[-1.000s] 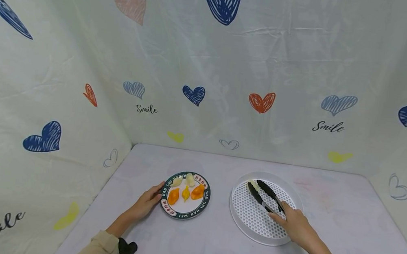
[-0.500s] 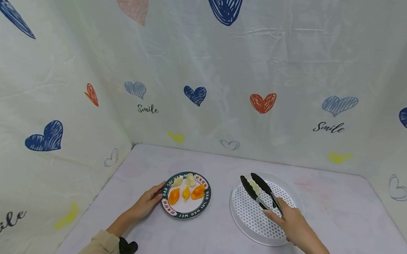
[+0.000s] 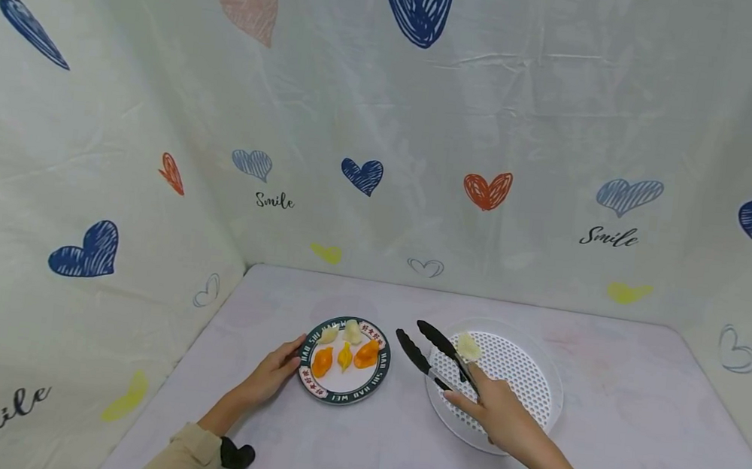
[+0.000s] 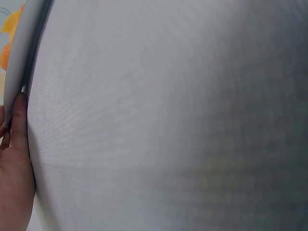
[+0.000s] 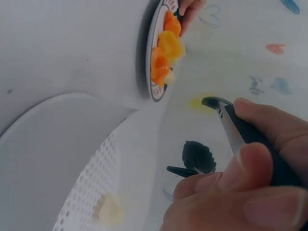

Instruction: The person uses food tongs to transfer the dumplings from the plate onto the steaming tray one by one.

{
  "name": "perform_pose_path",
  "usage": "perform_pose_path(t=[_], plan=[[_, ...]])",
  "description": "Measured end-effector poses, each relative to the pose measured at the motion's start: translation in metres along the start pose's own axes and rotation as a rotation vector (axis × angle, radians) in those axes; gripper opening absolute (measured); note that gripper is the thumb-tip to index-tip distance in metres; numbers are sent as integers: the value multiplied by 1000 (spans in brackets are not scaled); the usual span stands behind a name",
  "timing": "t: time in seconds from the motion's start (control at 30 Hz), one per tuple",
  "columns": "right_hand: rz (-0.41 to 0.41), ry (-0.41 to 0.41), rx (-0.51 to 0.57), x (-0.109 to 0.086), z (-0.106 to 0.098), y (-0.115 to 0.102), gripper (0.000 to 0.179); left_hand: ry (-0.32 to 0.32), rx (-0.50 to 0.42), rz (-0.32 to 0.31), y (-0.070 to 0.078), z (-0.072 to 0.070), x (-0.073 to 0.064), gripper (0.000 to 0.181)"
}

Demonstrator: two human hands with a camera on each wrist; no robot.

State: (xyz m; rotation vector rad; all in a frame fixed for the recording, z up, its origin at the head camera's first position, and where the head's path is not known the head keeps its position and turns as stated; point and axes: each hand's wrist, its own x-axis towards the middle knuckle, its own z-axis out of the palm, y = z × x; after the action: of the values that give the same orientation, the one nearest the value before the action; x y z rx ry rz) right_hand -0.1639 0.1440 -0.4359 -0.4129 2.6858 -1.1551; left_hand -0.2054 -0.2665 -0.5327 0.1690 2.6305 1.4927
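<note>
My left hand (image 3: 270,374) grips the left rim of a round plate (image 3: 348,386) with a dark green lettered border. On the plate lie two pale pieces (image 3: 352,331), two orange lumpy pieces (image 3: 321,362) and a yellow piece (image 3: 344,356). In my right hand (image 3: 498,412) are black-tipped metal tongs (image 3: 435,337), their arms spread with nothing between the tips. The tips point toward the plate, past the left edge of a round white perforated tray (image 3: 520,365). A pale cream piece (image 3: 469,346) rests on that tray near its upper left.
Both plate and tray stand on a pale table (image 3: 389,447). Behind and to the left hangs a white curtain (image 3: 551,108) printed with hearts. Black devices (image 3: 237,456) are strapped at both wrists.
My right hand and the tongs have moved left, away from the pale piece, which now lies free on the tray. The tong arms have spread wider. My left hand stays at the plate.
</note>
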Motion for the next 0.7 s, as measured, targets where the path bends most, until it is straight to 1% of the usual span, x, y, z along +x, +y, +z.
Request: perform_pose_path(t=[0.07, 0.17, 0.33, 0.47, 0.6, 0.63, 0.7], plan=[[4, -7, 10, 3, 6, -5, 84, 1, -3, -4, 1, 0, 0, 52], [34, -13, 19, 7, 16, -12, 82, 6, 2, -11, 1, 1, 0, 52], [84, -36, -28, 14, 29, -21, 85, 9, 2, -17, 0, 1, 1, 53], [97, -54, -53, 16, 39, -28, 86, 3, -4, -12, -1, 0, 1, 53], [84, -60, -89, 18, 49, -31, 86, 2, -1, -11, -1, 0, 1, 53], [76, -59, -102, 19, 51, -31, 87, 3, 7, -2, -2, 0, 1, 53], [54, -53, -125, 20, 55, -31, 86, 4, 9, -5, -1, 0, 1, 53]])
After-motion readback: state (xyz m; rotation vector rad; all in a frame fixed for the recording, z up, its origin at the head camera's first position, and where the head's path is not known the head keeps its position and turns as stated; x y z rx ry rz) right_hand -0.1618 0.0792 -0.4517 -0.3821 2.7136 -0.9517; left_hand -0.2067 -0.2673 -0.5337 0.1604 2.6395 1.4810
